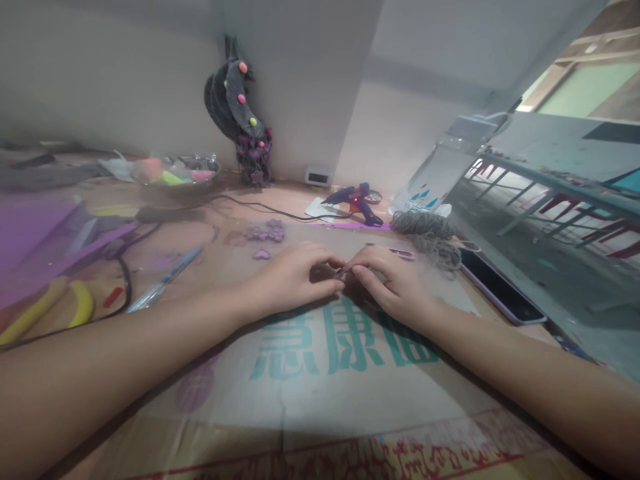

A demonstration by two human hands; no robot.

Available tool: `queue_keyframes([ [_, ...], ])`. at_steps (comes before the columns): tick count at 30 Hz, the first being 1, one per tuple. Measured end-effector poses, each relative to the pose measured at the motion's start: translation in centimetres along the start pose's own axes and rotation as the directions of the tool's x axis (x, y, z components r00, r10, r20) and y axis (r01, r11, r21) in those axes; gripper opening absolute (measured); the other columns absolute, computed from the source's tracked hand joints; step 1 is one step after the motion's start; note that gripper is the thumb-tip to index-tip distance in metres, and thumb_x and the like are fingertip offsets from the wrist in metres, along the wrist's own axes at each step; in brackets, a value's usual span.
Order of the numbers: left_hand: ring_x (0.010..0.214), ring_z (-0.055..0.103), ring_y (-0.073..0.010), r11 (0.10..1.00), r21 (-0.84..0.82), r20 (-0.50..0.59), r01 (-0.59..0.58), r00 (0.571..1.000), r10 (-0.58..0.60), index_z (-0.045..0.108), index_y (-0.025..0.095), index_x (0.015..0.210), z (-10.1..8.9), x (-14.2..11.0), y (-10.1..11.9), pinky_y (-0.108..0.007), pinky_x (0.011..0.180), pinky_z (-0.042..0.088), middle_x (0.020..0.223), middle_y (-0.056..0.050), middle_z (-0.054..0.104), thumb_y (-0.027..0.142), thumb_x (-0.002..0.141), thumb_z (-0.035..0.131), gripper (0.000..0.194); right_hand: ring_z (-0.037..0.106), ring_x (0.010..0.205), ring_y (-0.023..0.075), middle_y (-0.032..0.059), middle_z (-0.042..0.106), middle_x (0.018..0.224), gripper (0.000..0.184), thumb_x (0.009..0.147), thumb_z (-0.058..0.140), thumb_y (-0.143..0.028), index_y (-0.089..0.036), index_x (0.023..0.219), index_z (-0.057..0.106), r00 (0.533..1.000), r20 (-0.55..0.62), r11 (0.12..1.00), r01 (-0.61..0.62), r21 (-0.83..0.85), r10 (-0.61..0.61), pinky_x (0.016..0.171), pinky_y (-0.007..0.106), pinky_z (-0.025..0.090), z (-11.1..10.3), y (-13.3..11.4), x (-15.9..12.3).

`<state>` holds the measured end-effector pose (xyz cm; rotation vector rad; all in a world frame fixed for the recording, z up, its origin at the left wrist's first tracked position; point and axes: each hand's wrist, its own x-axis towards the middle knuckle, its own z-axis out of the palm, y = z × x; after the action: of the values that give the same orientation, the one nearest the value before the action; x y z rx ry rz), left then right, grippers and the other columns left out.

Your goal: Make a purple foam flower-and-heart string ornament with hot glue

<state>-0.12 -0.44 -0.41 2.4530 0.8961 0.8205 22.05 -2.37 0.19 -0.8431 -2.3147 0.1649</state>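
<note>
Just on the near side of the glue gun point(363, 200), I see the left hand point(293, 275) and right hand point(397, 287) meet, both pinching 1 small dark piece point(341, 273). It sits inside their grip, its long axis seemingly running hand to hand, neither clearly nearer. A purple heart point(261, 255) lies left of the glue gun.

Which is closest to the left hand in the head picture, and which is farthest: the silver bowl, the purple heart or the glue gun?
From the left hand:
1. Purple heart: just beside it.
2. Glue gun: farther back, rightward.
3. Silver bowl: back left.
</note>
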Motion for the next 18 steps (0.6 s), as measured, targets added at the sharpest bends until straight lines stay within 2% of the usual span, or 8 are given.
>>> queue_keyframes([
  [8,0.090,0.066,-0.0195,1.000,0.004,0.014,0.006,1.000,-0.006,0.073,0.022,0.101,0.04,0.12,-0.09,-0.031,0.080,0.045,0.096,-0.002,0.076,0.031,0.093,0.057,0.020,0.060,0.081,0.0186,0.0059,0.068,0.086,0.022,0.102,0.045,-0.025,-0.019,0.091,0.063,1.000,-0.005,1.000,-0.021,0.003,0.021,0.075,0.034,0.046,0.09,0.27,-0.06],
  [13,0.086,0.064,-0.0178,0.998,-0.015,0.037,0.063,0.997,-0.063,0.072,0.019,0.092,-0.01,0.17,-0.03,-0.029,0.077,0.043,0.090,-0.001,0.074,0.029,0.094,0.053,0.021,0.057,0.078,0.0180,0.0058,0.067,0.084,0.022,0.101,0.047,-0.026,-0.018,0.089,0.063,0.998,-0.001,0.998,-0.057,0.035,0.057,0.074,0.033,0.044,0.24,0.49,-0.13],
  [18,0.087,0.063,-0.0189,0.989,-0.039,0.014,0.139,0.990,-0.139,0.071,0.018,0.089,-0.02,0.18,0.36,-0.029,0.079,0.043,0.089,-0.003,0.073,0.033,0.094,0.052,0.025,0.056,0.075,0.0177,0.0042,0.064,0.079,0.021,0.099,0.050,-0.028,-0.019,0.082,0.059,0.994,-0.034,0.994,-0.099,0.037,0.101,0.070,0.031,0.043,0.59,0.64,-0.26],
])
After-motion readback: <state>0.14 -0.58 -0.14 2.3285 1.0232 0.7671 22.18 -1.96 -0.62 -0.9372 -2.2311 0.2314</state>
